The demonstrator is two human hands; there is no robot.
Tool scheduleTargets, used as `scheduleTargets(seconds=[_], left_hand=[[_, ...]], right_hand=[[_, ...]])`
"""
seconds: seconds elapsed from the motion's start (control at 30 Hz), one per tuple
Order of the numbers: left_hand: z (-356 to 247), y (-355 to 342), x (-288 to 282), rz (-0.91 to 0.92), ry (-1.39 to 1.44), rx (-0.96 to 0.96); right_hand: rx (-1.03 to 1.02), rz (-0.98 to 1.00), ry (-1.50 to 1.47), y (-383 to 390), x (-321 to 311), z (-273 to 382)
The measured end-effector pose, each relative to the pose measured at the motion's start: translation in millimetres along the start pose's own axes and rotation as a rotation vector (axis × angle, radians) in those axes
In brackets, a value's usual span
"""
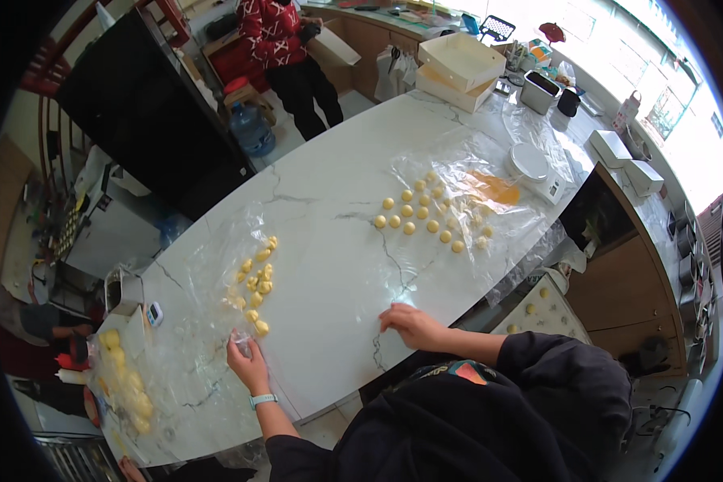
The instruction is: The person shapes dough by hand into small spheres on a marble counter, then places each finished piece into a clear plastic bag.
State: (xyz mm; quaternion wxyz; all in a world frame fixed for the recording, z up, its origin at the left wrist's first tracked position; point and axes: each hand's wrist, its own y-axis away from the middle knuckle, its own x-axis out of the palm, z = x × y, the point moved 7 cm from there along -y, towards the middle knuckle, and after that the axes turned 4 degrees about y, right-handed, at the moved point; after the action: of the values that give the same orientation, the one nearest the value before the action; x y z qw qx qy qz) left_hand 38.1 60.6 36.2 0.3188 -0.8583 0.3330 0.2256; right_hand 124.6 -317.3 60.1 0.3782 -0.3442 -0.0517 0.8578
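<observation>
My left hand (247,361) grips a crumpled edge of clear plastic sheet (249,229), just beside loose yellow dough pieces (262,281) on the white marble table (321,241). My right hand (406,325) is at the table's near edge, fingers loosely bent and apart, with nothing visible in them. Farther right, rows of small pale-yellow dough balls (409,227) lie partly under plastic, beside a flat orange piece (490,188). At the left, larger yellow dough lumps (140,402) rest under plastic beside a small white timer (154,313).
A digital scale (528,161), white boxes (458,64) and metal tins (538,92) occupy the back right. Below the near edge is a tray (538,313) with dough balls. A person (297,80) stands beyond the table near a black fridge (136,112); another person (44,325) is at far left.
</observation>
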Motion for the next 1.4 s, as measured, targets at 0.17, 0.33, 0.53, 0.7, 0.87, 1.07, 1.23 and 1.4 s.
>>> scheduleTargets(seconds=[0.17, 0.33, 0.53, 0.7, 0.87, 1.07, 1.23, 1.4], left_hand=[[-5, -2, 10, 0.006, -0.005, 0.005], [-9, -1, 3, 0.026, -0.012, -0.021], [-10, -4, 4, 0.018, 0.017, -0.019], [-13, -3, 0, 0.022, -0.024, -0.023], [-9, -3, 4, 0.009, 0.012, -0.018], [-9, -5, 2, 0.012, -0.008, -0.005], [-7, -4, 4, -0.010, 0.023, -0.010], [-5, -1, 6, -0.008, 0.045, -0.017]], right_hand=[[0.317, -0.201, -0.016, -40, -17, -33], [0.049, -0.043, -0.023, -5, 2, -4], [0.308, -0.226, 0.031, -38, -29, -44], [0.303, -0.024, -0.080, -14, -2, -20], [0.469, -0.246, -0.064, -21, -38, -48], [0.184, -0.112, 0.026, -31, -2, -26], [0.312, -0.213, 0.027, -20, -40, -40], [0.273, -0.230, -0.036, -51, -17, -43]])
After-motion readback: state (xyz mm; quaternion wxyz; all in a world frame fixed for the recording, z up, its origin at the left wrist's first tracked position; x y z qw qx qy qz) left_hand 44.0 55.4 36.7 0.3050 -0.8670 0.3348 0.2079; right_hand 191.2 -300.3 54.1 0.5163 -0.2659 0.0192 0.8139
